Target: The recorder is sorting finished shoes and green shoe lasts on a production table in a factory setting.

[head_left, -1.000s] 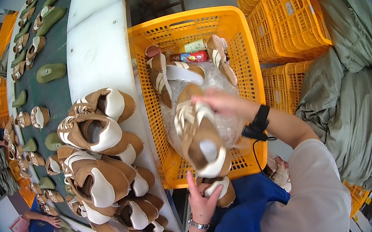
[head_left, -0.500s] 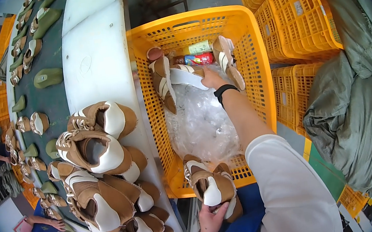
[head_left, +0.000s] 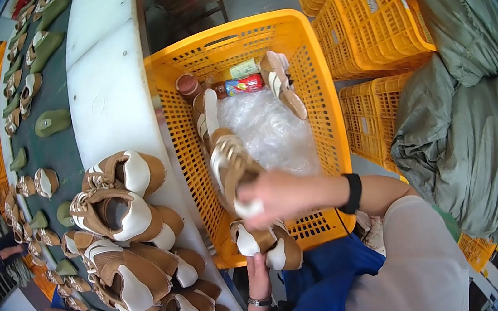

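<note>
My right hand [head_left: 276, 197], smeared by motion, is closed around the white heel of a brown sneaker with white stripes [head_left: 228, 155], held over the near left part of the yellow crate [head_left: 334, 144]. Just below, at the crate's near rim, my left hand [head_left: 257, 274] grips a brown-and-white sneaker [head_left: 252, 238] from underneath, its thumb at the white heel. A second sneaker [head_left: 285, 250] sits right against it. Inside the crate one shoe [head_left: 205, 111] leans by the left wall, another shoe [head_left: 282, 85] by the far right corner.
Clear plastic bags [head_left: 271, 130] line the crate, with a red-labelled bottle [head_left: 243, 85] and a brown cup [head_left: 187, 85] at its far end. Left stands a white tabletop [head_left: 107, 80] with a pile of sneakers [head_left: 129, 272]. Stacked yellow crates [head_left: 378, 12] and grey-green cloth [head_left: 474, 145] stand right.
My right hand has come back from the far part of the crate toward me, bringing a sneaker. My left hand still grips a sneaker near the rim. The whole view has shifted slightly.
</note>
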